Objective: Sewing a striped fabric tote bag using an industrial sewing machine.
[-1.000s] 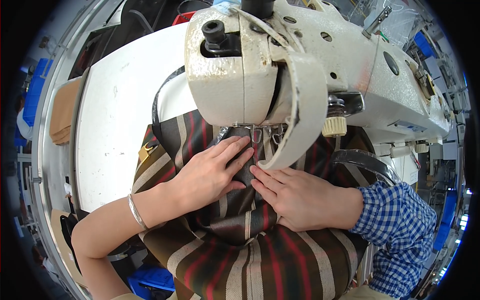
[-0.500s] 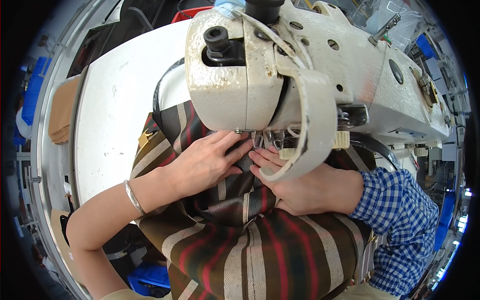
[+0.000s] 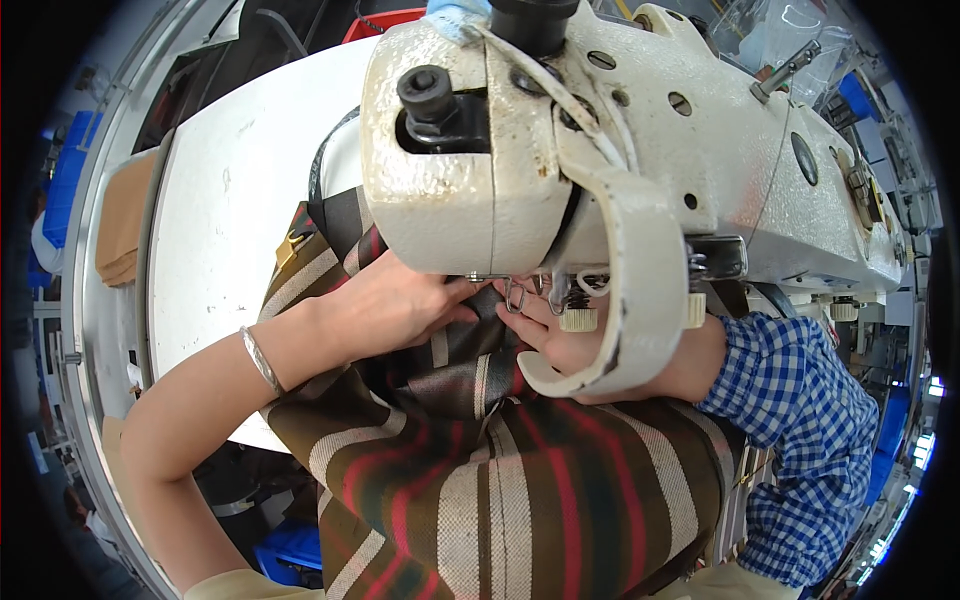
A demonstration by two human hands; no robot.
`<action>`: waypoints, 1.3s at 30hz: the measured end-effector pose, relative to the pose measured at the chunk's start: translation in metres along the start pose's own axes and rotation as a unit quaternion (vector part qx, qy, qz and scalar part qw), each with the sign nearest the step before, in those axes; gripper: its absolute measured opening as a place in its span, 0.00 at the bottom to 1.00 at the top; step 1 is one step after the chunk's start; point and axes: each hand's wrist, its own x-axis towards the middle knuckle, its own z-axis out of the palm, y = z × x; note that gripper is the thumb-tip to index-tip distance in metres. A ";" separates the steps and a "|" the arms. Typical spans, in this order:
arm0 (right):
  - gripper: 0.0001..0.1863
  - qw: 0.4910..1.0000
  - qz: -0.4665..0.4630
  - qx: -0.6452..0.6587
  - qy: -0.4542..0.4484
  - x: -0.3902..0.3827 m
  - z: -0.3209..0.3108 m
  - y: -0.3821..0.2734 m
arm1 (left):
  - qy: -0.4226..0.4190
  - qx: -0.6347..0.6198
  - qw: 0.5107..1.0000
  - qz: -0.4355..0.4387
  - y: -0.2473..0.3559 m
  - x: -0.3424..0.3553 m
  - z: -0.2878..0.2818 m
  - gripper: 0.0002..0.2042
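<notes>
My left hand [image 3: 405, 305], with a bracelet at the wrist, lies on striped brown, red and cream coated fabric [image 3: 560, 470], fingertips reaching under the white sewing-machine head [image 3: 430, 210]. My right hand [image 3: 560, 350], below a checked sleeve, rests on the fabric with fingers extended toward the metal presser parts [image 3: 515, 296]. The curved white guard [image 3: 635, 290] hides part of it. Both hands press on the fabric near each other, some fingertips hidden. A brass fitting [image 3: 292, 250] shows on the fabric's left side.
The white worktable [image 3: 205, 260] curves around the machine. At the left lie brown sheets [image 3: 125, 225] near blue bins [image 3: 70, 175]. A red tray [image 3: 380, 20] sits behind, plastic bags [image 3: 795, 55] at back right. Another blue bin [image 3: 285, 555] is below the table.
Both hands and the fabric have moved away from me, further beneath the machine head. More of my left fingers and right hand is now hidden by head and guard.
</notes>
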 end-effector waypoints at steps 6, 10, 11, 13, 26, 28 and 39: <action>0.33 0.999 0.001 0.038 -0.020 -0.003 -0.017 0.001 | -0.089 -0.024 0.995 -0.039 0.020 0.005 -0.030 0.30; 0.39 0.999 0.008 0.030 -0.025 -0.013 -0.058 -0.055 | -0.081 -0.064 0.994 0.032 0.071 -0.031 -0.043 0.43; 0.44 0.998 0.029 0.011 -0.049 -0.019 -0.061 -0.070 | -0.098 -0.041 0.994 0.006 0.090 -0.045 -0.042 0.49; 0.50 0.996 0.078 -0.011 -0.035 -0.033 -0.048 -0.100 | -0.069 0.040 0.997 -0.013 0.114 -0.067 -0.020 0.51; 0.17 0.986 0.134 0.044 0.086 -0.044 0.011 -0.117 | 0.107 0.240 0.964 -0.038 0.134 -0.098 0.038 0.32; 0.20 0.982 0.169 -0.079 0.021 -0.035 0.006 -0.124 | 0.083 0.282 0.955 -0.034 0.132 -0.098 0.044 0.35; 0.30 0.978 0.042 -0.174 0.106 -0.039 0.021 -0.108 | 0.016 0.360 0.933 0.019 0.103 -0.071 0.048 0.31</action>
